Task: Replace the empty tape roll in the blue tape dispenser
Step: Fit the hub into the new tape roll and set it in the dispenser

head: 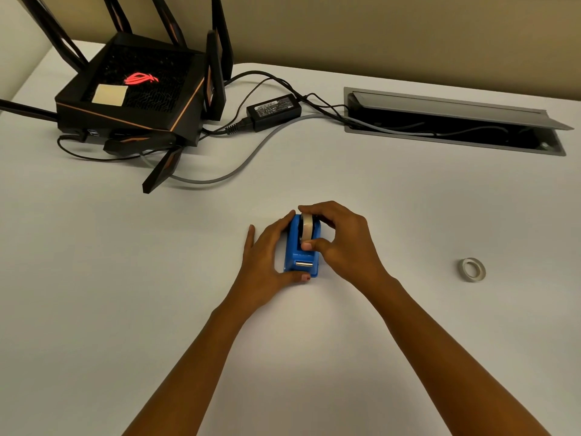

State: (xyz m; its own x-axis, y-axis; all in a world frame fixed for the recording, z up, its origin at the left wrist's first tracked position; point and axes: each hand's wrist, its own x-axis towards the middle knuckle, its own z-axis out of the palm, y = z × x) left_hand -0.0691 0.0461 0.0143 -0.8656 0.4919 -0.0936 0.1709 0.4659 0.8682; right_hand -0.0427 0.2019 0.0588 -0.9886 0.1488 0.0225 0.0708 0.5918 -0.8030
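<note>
Pinching tape roll (306, 228): right hand (342, 243); left hand (264, 256) clasps blue dispenser (294, 245); adapter label (268, 106) illegible.

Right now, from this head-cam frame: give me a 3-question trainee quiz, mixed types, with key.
1. True or false: the left hand holds the blue plastic tape dispenser from its side and front.
2. Multiple choice: the right hand pinches A) the pale roll of tape seated in the dispenser, B) a grey cable, C) a black router antenna.
3. Fill in: the loose grey-white tape ring lies on the white table, apart from both hands, to the person's ____ of the dispenser.
Key: 1 true; 2 A; 3 right.
</note>
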